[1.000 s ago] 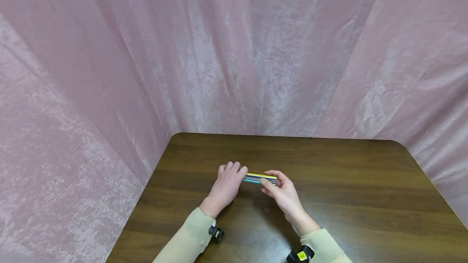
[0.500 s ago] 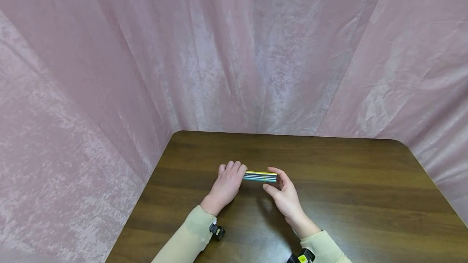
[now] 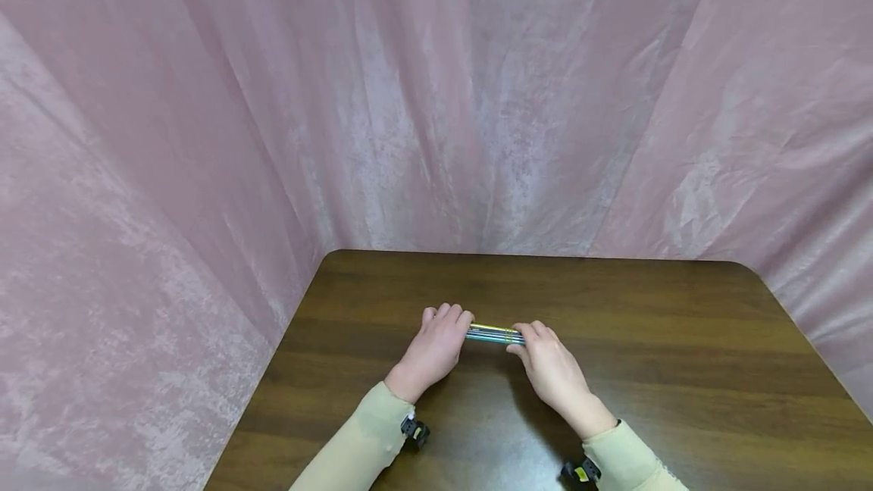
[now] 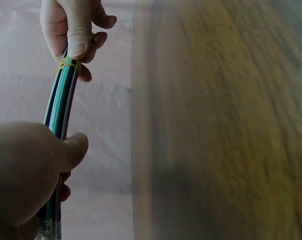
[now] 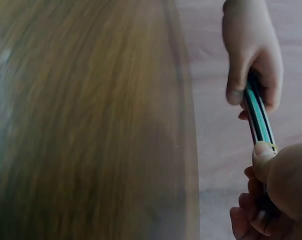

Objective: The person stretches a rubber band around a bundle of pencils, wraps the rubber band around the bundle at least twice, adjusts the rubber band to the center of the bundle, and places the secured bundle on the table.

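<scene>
A bundle of slim pencils [image 3: 494,335] in green, dark and yellow stretches between my two hands above the table. My left hand [image 3: 436,343] grips its left part, thumb along the side, with the far end poking out below the palm in the left wrist view. At the right end, my right hand [image 3: 554,370] holds the bundle between thumb and fingers, right by a yellow rubber band [image 4: 69,63] wound around it. The left wrist view shows the green side of the bundle [image 4: 64,100] facing up; the right hand covers the right tips.
The brown wooden table [image 3: 648,354] has rounded far corners. Behind and to the sides of it hang pink velvet curtains [image 3: 423,97]. A small black camera [image 3: 414,430] is strapped at the left cuff, another camera [image 3: 581,471] at the right one.
The right hand came off the bundle with thumb and fingers spread, then took hold of its right end again. Both hands and the bundle have shifted slightly right.
</scene>
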Available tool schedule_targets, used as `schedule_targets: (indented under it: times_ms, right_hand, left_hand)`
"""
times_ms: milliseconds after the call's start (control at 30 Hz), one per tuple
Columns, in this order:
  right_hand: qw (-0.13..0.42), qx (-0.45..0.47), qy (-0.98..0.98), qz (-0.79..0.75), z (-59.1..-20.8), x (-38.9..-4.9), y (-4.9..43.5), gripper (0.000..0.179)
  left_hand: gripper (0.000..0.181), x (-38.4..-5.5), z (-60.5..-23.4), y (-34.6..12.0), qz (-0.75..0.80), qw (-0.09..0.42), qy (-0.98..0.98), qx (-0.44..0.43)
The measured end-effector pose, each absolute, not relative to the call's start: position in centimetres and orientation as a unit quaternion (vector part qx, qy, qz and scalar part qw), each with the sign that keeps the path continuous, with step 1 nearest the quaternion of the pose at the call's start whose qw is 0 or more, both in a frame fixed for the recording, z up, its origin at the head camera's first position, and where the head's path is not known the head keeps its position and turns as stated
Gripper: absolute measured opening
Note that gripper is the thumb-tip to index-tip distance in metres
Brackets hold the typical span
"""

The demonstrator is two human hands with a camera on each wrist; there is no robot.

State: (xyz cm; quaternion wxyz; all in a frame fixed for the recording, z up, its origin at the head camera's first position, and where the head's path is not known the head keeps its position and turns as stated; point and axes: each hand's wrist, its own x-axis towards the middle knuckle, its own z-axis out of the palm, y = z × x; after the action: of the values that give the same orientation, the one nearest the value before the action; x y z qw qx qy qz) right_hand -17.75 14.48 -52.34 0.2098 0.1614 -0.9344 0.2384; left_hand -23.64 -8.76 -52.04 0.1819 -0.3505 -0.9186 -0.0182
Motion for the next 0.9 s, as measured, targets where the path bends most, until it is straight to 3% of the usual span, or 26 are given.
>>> schedule_targets:
  times_ms: [500, 733, 900]
  right_hand:
    - [0.223, 0.19, -0.942, 0.161, -52.1, -18.2, 16.4, 0.03]
    - [0.179, 0.245, -0.944, 0.128, -51.0, -18.9, 16.9, 0.031]
    - [0.164, 0.225, -0.948, 0.153, -50.6, -19.2, 18.1, 0.043]
  left_hand:
    - [0.011, -22.8, -51.4, -6.2, 0.063, 0.176, -0.929, -0.319]
    - [0.005, -22.9, -52.0, -4.7, 0.108, 0.213, -0.908, -0.345]
    - [0.007, -23.0, -51.8, -4.6, 0.099, 0.205, -0.91, -0.346]
